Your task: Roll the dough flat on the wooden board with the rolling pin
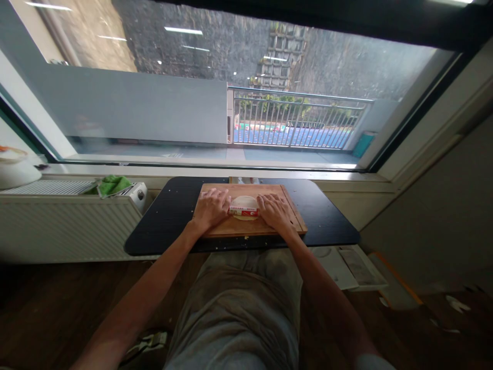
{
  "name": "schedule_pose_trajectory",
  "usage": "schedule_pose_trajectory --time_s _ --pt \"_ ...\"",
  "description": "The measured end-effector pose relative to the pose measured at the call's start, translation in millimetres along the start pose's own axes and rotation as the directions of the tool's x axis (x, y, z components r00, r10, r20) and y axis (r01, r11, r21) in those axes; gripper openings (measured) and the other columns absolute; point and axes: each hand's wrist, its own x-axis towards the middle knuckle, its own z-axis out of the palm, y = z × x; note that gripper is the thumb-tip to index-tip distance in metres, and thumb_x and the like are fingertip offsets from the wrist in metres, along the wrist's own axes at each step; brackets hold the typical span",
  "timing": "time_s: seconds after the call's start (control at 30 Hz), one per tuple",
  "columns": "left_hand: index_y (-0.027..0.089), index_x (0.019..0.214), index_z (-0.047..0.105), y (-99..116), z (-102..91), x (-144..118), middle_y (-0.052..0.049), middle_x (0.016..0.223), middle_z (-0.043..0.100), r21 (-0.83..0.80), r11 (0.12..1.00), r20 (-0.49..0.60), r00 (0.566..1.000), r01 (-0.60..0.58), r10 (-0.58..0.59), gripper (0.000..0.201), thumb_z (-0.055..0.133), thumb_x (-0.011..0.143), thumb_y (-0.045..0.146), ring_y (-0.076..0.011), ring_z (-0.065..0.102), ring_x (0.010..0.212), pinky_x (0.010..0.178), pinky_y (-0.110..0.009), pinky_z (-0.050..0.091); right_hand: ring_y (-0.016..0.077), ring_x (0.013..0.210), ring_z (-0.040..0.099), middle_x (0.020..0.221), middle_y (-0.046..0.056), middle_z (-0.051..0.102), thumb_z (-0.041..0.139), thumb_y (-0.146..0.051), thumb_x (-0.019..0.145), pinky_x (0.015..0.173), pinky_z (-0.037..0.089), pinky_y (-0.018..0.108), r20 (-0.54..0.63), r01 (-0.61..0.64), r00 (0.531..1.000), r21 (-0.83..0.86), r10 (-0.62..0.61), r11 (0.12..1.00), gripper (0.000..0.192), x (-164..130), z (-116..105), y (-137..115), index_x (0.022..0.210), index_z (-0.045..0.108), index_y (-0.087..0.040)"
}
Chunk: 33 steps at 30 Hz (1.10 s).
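A wooden board lies on a small black table under a window. On the board rests a flat pale round of dough. Across the dough lies a cylinder with a red-and-white label, used like a rolling pin. My left hand presses palm-down on the cylinder's left end. My right hand presses palm-down on its right end. Both hands lie flat with fingers stretched forward over the board.
A white radiator stands to the left with a green cloth on top. A white bowl-like object sits at far left. White trays lie on the floor under the table's right side. Crumbs dot the table.
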Motion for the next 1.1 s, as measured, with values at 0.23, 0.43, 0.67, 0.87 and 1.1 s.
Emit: schedule_pose_trajectory --time_s 0.23,0.43,0.67,0.87,1.1 --pt "0.017 0.139 0.069 -2.2 -4.3 13.3 -0.019 0.138 0.074 0.092 0.992 0.125 0.989 -0.089 0.077 0.045 0.05 0.109 0.044 -0.0376 0.067 0.125 0.103 -0.051 0.051 0.0355 0.131 0.06 0.135 0.018 0.074 0.032 -0.032 0.115 0.113 0.044 0.051 -0.025 -0.029 0.999 -0.041 0.028 0.999 0.047 14.5 -4.2 2.4 0.143 0.068 -0.023" --pt "0.027 0.148 0.066 -10.9 -2.0 19.9 -0.012 0.154 0.067 -0.102 0.959 0.192 0.94 -0.265 0.28 0.052 0.04 0.113 0.054 -0.0324 0.064 0.138 0.115 -0.048 0.047 0.0302 0.123 0.068 0.131 0.017 0.077 0.034 -0.031 0.116 0.106 0.048 0.041 0.008 -0.02 1.0 -0.076 0.021 0.997 0.043 26.9 -11.0 4.4 0.134 0.072 -0.021" --pt "0.029 0.167 0.047 -22.0 -6.0 30.7 -0.011 0.168 0.056 -0.22 0.863 0.278 0.819 -0.455 0.502 0.086 0.062 0.096 0.075 -0.0349 0.057 0.149 0.119 -0.044 0.045 0.0286 0.117 0.073 0.128 0.015 0.081 0.039 -0.033 0.116 0.104 0.05 0.039 -0.126 -0.015 0.991 0.154 0.035 0.988 0.042 47.7 -2.0 16.3 0.121 0.079 -0.02" --pt "0.026 0.163 0.054 -17.2 -6.8 43.7 -0.012 0.164 0.06 -0.265 0.833 0.312 0.775 -0.485 0.55 0.086 0.067 0.093 0.073 -0.0371 0.061 0.145 0.117 -0.043 0.046 0.0252 0.121 0.069 0.124 0.007 0.081 0.059 -0.027 0.109 0.113 0.047 0.043 -0.301 0.306 0.931 0.327 -0.208 0.894 0.022 27.8 14.1 34.6 0.111 0.081 -0.025" --pt "0.028 0.171 0.041 -2.4 -7.4 63.8 -0.011 0.17 0.053 -0.455 0.745 0.315 0.695 -0.488 0.647 0.104 0.078 0.085 0.072 -0.0349 0.053 0.152 0.125 -0.043 0.038 0.0284 0.123 0.065 0.126 0.009 0.078 0.082 -0.023 0.093 0.111 0.047 0.046 -0.26 0.476 0.873 0.273 -0.412 0.836 0.028 10.4 14.1 43.4 0.121 0.08 -0.025"
